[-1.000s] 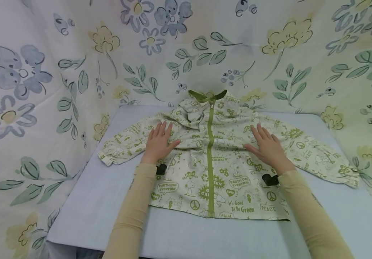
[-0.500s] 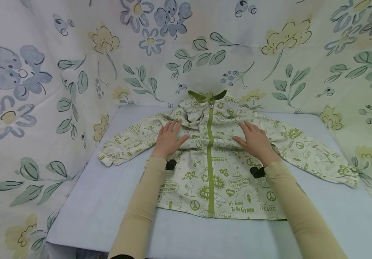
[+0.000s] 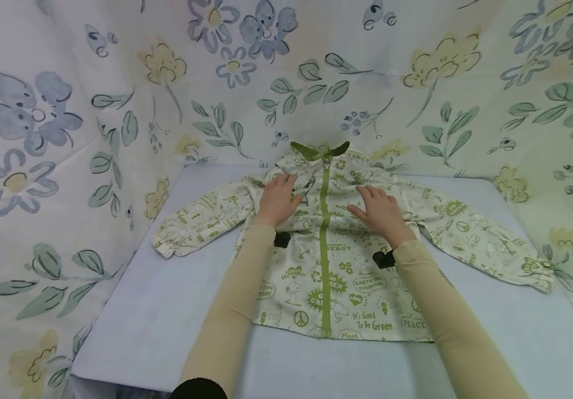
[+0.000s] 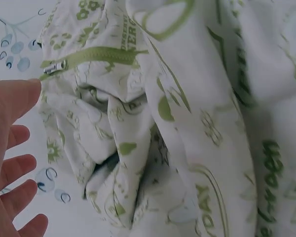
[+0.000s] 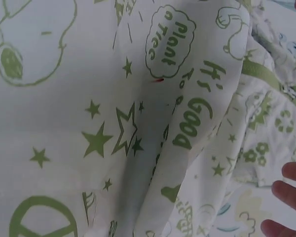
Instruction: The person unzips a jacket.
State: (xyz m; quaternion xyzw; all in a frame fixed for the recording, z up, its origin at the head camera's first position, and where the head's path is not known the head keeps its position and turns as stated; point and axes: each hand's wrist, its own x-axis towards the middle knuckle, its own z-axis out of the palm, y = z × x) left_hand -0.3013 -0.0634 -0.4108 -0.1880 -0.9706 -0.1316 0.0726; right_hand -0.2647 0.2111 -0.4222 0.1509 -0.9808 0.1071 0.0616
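Note:
A white zip-up jacket (image 3: pixel 293 288) with green cartoon and slogan print lies front up, its sleeves spread to both sides. Its green zipper (image 3: pixel 325 238) runs down the middle, with the pull (image 4: pixel 55 67) near the green collar (image 3: pixel 311 153). Over the chest left of the zipper is my left hand (image 3: pixel 277 200), fingers extended and thumb apart. Mirroring it on the right side is my right hand (image 3: pixel 379 214), fingers likewise spread. In the wrist views neither hand pinches any fabric; whether the palms touch it cannot be told. Folds bunch up near the left shoulder.
Beneath the jacket is a table with a pale cover (image 3: pixel 167 310). Floral cloth (image 3: pixel 246 100) hangs along the back and left side. Dark wrist-camera parts (image 3: pixel 383 259) sit under both wrists. The jacket's right sleeve end (image 3: pixel 538 271) reaches near the table's right edge.
Both hands have moved inward toward the zipper and slightly up toward the collar. The jacket keeps its place, lying spread out as before.

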